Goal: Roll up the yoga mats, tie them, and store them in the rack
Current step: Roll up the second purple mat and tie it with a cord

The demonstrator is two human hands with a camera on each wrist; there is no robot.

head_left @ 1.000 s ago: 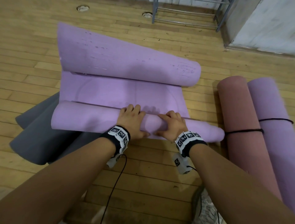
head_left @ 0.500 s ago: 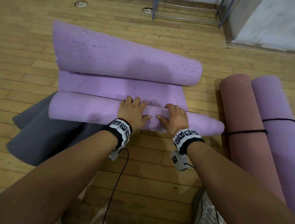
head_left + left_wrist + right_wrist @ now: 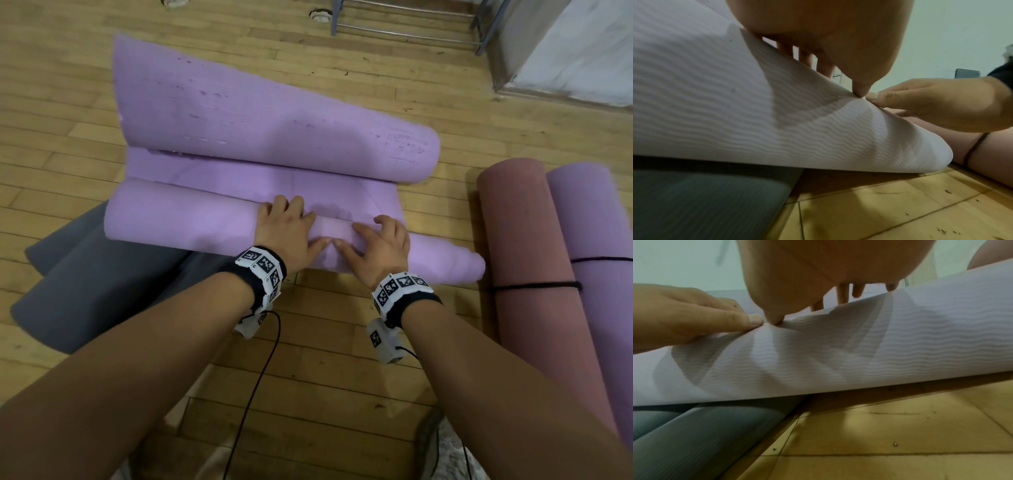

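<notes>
A light purple yoga mat lies across the wooden floor. Its near end is wound into a roll [image 3: 178,219] [image 3: 715,97] [image 3: 879,345], and its far end curls up in a loose fold [image 3: 274,120]. Only a narrow flat strip lies between them. My left hand [image 3: 287,233] [image 3: 828,32] [image 3: 684,313] and right hand [image 3: 380,243] [image 3: 941,104] [image 3: 828,264] sit side by side on the middle of the roll. Their fingers curve over its top and the thumbs press its near side, tips almost touching. The roll's right end pokes out in a cone.
A grey mat [image 3: 96,291] [image 3: 705,203] [image 3: 705,434] lies partly under the roll at the left. A pink rolled mat [image 3: 520,257] and a purple rolled mat [image 3: 599,240], each tied with black cord [image 3: 534,285], lie at the right. The metal rack [image 3: 404,31] stands at the far top.
Both hands have pushed the roll away from me toward the far fold. The flat strip between them has narrowed and the thumbs have come closer together.
</notes>
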